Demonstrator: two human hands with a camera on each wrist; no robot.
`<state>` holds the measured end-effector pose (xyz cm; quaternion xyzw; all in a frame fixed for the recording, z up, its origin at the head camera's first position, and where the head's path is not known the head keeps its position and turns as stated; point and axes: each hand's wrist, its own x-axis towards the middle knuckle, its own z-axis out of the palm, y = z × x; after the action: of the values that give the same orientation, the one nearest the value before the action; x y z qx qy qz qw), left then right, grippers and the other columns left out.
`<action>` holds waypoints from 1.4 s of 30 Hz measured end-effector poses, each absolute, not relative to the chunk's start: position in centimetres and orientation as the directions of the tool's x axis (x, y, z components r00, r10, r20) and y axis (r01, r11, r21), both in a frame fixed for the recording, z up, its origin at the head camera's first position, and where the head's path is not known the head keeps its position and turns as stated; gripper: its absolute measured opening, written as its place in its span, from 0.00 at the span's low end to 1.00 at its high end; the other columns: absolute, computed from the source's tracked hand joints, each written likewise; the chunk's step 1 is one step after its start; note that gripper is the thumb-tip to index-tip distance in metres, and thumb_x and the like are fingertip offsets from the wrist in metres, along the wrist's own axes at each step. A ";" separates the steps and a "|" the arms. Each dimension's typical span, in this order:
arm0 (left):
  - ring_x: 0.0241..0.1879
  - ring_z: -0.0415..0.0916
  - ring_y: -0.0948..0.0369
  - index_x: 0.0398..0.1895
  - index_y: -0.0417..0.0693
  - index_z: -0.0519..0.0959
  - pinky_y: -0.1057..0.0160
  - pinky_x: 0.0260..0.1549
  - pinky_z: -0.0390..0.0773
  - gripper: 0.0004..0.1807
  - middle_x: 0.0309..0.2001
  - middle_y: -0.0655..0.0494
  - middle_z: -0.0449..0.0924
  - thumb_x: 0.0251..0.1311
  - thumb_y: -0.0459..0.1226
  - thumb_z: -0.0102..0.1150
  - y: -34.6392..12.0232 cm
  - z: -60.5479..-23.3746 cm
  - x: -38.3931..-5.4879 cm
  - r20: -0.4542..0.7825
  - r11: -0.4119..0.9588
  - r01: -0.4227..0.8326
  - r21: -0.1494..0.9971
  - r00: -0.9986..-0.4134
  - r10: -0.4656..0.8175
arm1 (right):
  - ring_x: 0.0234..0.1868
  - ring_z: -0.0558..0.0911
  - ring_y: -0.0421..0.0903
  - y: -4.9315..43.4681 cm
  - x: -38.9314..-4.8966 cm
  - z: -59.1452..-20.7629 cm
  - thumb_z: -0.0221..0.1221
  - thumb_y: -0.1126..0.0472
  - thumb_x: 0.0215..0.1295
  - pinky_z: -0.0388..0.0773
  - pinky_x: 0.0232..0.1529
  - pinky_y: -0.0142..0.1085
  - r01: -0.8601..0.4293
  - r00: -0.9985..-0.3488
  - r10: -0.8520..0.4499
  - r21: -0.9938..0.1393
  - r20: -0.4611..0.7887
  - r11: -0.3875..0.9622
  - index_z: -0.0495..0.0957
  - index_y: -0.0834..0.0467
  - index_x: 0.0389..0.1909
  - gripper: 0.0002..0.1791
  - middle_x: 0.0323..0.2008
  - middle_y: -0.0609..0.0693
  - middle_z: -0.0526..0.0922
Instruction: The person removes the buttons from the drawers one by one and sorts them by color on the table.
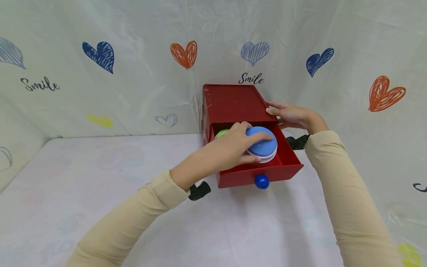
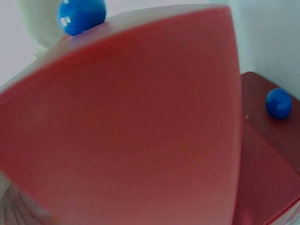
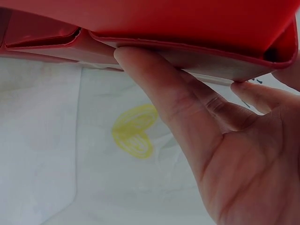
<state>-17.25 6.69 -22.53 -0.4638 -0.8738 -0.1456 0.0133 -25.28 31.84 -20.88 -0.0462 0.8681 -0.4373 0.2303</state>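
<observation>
A red box (image 1: 233,100) stands against the back wall with its drawer (image 1: 287,163) pulled out toward me. My left hand (image 1: 253,150) reaches into the drawer and grips a round blue-and-white disc (image 1: 267,147), fingers over its top and thumb at its near edge. A green thing (image 1: 221,132) shows behind that hand. My right hand (image 1: 283,113) holds the box's right top edge; in the right wrist view its thumb (image 3: 154,89) lies pressed along the red edge (image 3: 187,23). The left wrist view is filled by a red drawer wall (image 2: 140,122), and the hand itself is not seen there.
A blue ball knob (image 1: 261,181) sticks out of the drawer front, also seen close as a knob (image 2: 80,16). A second blue knob (image 2: 279,103) sits on a red panel. White sheeting printed with hearts (image 1: 185,53) covers the table and walls around it.
</observation>
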 end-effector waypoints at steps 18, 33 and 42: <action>0.64 0.54 0.51 0.65 0.71 0.61 0.53 0.45 0.80 0.32 0.64 0.46 0.57 0.57 0.47 0.61 0.0 -22.3 -16.7 0.333 0.584 0.713 0.388 -0.699 0.633 | 0.63 0.66 0.65 31.8 -25.1 -21.0 0.45 0.45 0.69 0.71 0.56 0.53 0.083 -0.905 -0.273 -0.763 -0.327 0.641 0.35 0.45 0.73 0.39 0.68 0.61 0.56; 0.61 0.58 0.46 0.63 0.61 0.66 0.47 0.44 0.79 0.34 0.62 0.41 0.59 0.52 0.43 0.66 -4.6 -25.0 -16.3 0.427 0.603 0.657 0.452 -0.753 0.501 | 0.63 0.66 0.65 31.8 -24.9 -21.0 0.44 0.46 0.70 0.71 0.56 0.53 0.072 -0.907 -0.285 -0.779 -0.312 0.623 0.36 0.46 0.74 0.38 0.68 0.61 0.57; 0.59 0.58 0.46 0.62 0.62 0.66 0.46 0.43 0.79 0.33 0.61 0.41 0.59 0.51 0.42 0.67 -6.2 -27.5 -16.9 0.443 0.608 0.629 0.484 -0.776 0.450 | 0.62 0.67 0.65 31.9 -24.9 -21.1 0.44 0.45 0.70 0.71 0.56 0.53 0.066 -0.906 -0.288 -0.775 -0.311 0.628 0.36 0.46 0.74 0.38 0.68 0.61 0.56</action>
<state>-16.91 -6.16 -27.45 -0.3044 -0.8858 -0.3213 0.1397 -24.94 31.88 -21.13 -0.0633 0.8780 -0.4264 0.2079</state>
